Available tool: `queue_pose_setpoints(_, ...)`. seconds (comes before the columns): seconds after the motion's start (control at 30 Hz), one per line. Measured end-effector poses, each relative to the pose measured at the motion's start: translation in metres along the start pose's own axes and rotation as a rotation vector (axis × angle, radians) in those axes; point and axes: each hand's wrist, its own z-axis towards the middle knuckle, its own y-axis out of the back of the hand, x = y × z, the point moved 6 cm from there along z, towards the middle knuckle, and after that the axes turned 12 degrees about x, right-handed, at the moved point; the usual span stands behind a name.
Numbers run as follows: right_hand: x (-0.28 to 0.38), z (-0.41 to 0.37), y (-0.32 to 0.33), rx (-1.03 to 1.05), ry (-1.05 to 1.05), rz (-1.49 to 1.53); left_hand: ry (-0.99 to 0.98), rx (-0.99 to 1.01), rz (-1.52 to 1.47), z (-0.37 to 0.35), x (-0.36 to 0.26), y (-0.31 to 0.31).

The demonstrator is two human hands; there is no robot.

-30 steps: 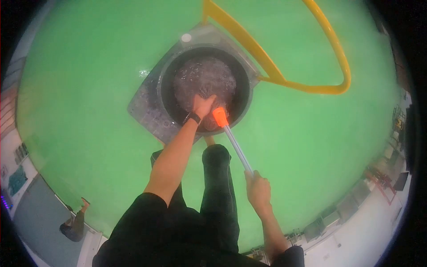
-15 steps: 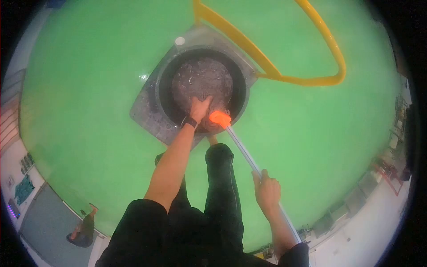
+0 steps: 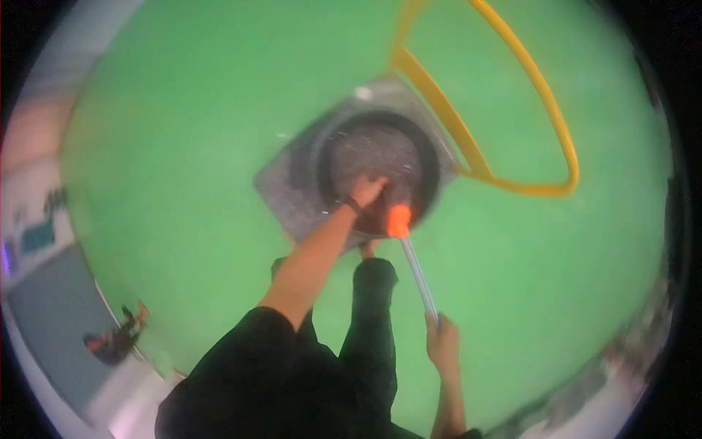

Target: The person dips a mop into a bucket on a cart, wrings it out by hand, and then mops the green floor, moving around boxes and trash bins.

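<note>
A round black tub [image 3: 431, 179] holds murky water [image 3: 376, 150] and stands on a grey flat platform [image 3: 281, 179]. My left hand [image 3: 369, 189] is down inside it near the front, with a dark band on the wrist. Its fingers look curled, but blur and water hide what is in them. Beside that hand, the orange head clamp [image 3: 398, 221] of a mop sits over the tub's front rim, with dark material below it. My right hand [image 3: 444, 340] is wrapped round the mop's grey pole [image 3: 419, 274], which slants down toward me.
A yellow tubular handle [image 3: 567, 146] rises from the platform's far right side. Green floor [image 3: 526, 293] surrounds it. My dark-trousered legs are just in front of the tub. At the lower left, a person [image 3: 115, 340] is by a grey mat [image 3: 62, 318].
The camera view has shifted, so the tub and platform appear further right and lower. The orange clamp has turned, and the pole stands steeper. My left hand remains in the tub.
</note>
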Motion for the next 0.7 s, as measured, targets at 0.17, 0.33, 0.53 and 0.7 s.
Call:
queue_pose_setpoints(0.17, -0.003, -0.041, 0.017, 0.067, 0.031, 0.259, -0.063, -0.127, 0.199, -0.052, -0.025, 0.006)
queue_pose_setpoints(0.33, -0.007, -0.070, 0.047, 0.080, 0.012, 0.189, -0.141, -0.086, -0.404, -0.136, -0.039, 0.019)
queue_pose_setpoints(0.53, -0.024, -0.119, 0.058, 0.001, 0.186, -0.145, -0.406, -0.389, -0.043, -0.343, -0.030, 0.051)
queue_pose_setpoints(0.7, 0.032, -0.218, 0.035, -0.018, 0.227, -0.199, -0.376, -0.788, 0.000, -0.533, 0.139, 0.039)
